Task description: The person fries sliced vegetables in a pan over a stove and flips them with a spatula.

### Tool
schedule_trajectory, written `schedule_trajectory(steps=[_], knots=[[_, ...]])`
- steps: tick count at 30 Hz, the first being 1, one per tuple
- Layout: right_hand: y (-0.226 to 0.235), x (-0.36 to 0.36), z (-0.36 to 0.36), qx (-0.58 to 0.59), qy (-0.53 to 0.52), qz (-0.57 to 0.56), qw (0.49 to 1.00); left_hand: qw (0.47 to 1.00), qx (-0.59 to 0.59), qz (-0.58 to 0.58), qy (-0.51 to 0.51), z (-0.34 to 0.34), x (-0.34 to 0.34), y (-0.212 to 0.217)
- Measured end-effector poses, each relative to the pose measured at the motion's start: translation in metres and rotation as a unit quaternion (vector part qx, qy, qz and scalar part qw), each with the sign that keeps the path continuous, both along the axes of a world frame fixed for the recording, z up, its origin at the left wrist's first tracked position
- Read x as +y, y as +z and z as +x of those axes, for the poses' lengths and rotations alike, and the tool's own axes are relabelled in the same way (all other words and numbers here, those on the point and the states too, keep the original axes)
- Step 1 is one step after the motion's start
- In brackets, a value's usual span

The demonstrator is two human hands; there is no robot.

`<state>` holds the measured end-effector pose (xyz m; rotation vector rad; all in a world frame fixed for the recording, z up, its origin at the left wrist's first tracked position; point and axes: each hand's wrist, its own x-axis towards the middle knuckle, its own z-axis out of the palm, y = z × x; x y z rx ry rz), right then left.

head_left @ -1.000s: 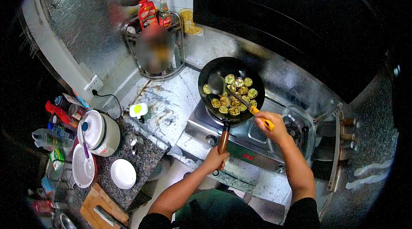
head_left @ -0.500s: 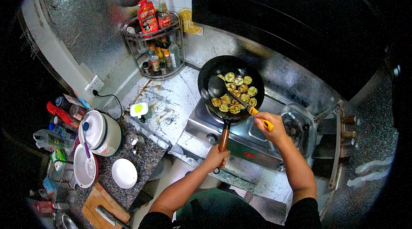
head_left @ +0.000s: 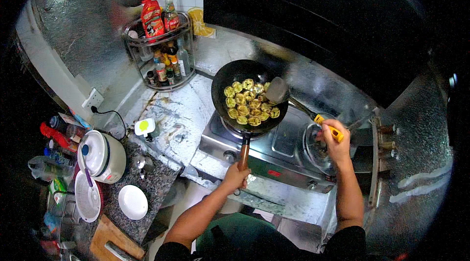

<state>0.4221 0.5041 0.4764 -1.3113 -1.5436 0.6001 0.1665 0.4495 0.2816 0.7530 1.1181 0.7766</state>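
Note:
A dark wok [head_left: 224, 76] sits on the left burner of a steel gas stove [head_left: 289, 163]. Browned, yellow-green round slices [head_left: 247, 102], perhaps eggplant, lie spread over its bottom. My left hand [head_left: 236, 178] is closed round the wok's brown wooden handle [head_left: 244, 153]. In my right hand [head_left: 336, 139] is the yellow grip of a spatula [head_left: 306, 110], held to the right of the wok. Its broad dark blade [head_left: 277, 90] hangs over the wok's right side; whether it touches the slices I cannot tell.
A glass lid [head_left: 318, 148] lies on the stove's right side. Behind, on the left, stands a rack [head_left: 159, 41] of bottles. The left counter carries a rice cooker [head_left: 100, 156], a colander [head_left: 88, 197], a white plate [head_left: 132, 202] and a cutting board [head_left: 113, 241] with a knife.
My right hand has moved right, taking the spatula's blade from the wok's left side across to its right. My left hand still grips the handle. The whole view has shifted slightly.

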Motion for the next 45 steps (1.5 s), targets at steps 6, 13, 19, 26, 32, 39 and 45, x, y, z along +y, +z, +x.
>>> schedule_trajectory(steps=[6, 13, 19, 26, 32, 39, 45], knots=[[-0.004, -0.005, -0.005, -0.147, 0.006, -0.001, 0.989, 0.999, -0.033, 0.002, 0.011, -0.002, 0.000, -0.012], [0.015, 0.002, -0.041, -0.253, 0.035, 0.014, 0.967, 1.000, -0.016, -0.008, -0.002, -0.004, 0.001, -0.004], [0.036, 0.009, -0.051, -0.300, 0.022, -0.034, 0.953, 1.000, -0.023, -0.003, 0.003, -0.003, 0.002, -0.009], [0.050, 0.020, -0.069, -0.238, 0.014, -0.075, 0.968, 0.999, -0.031, 0.007, 0.012, -0.003, 0.001, -0.008], [0.031, 0.023, -0.071, -0.289, 0.021, -0.011, 0.957, 1.000, -0.001, 0.019, -0.011, -0.006, 0.003, -0.011], [0.017, 0.017, -0.073, -0.270, 0.039, -0.022, 0.962, 1.000, -0.014, 0.003, -0.003, -0.009, 0.004, -0.003], [0.007, 0.022, -0.069, -0.261, 0.029, -0.039, 0.964, 1.000, -0.012, 0.001, -0.006, -0.008, 0.004, -0.003]])
